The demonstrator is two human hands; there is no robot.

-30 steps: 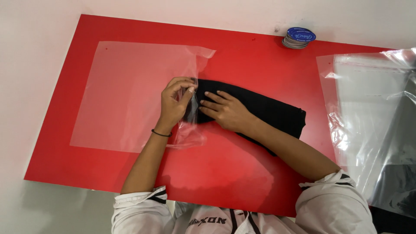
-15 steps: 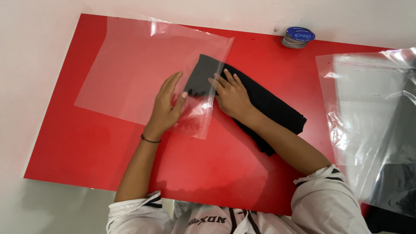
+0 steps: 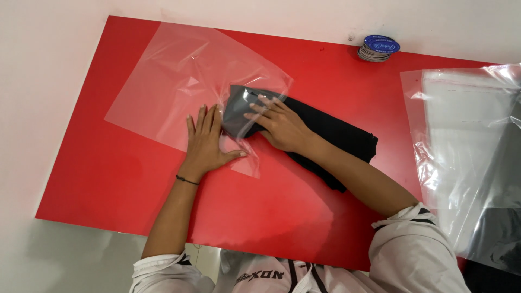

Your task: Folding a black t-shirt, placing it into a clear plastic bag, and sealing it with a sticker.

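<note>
The left hand (image 3: 206, 142) is laid flat, fingers spread, on the near edge of a clear plastic bag (image 3: 179, 87). The right hand (image 3: 279, 126) is pressed open, gripping nothing, on a folded black garment (image 3: 331, 135), whose end is lodged inside the bag's mouth just beside the left hand. Everything is spread on a red table (image 3: 108, 179); more clear bags (image 3: 467, 152) are piled at the right.

Two hands are counted: the left hand (image 3: 205, 142) and the right hand (image 3: 279, 126). Beneath them, one clear plastic bag (image 3: 179, 81) and one black folded garment (image 3: 336, 135) are counted. Farther off, one stack of round discs (image 3: 378, 48) and one pile of clear bags (image 3: 467, 152) are counted.
</note>
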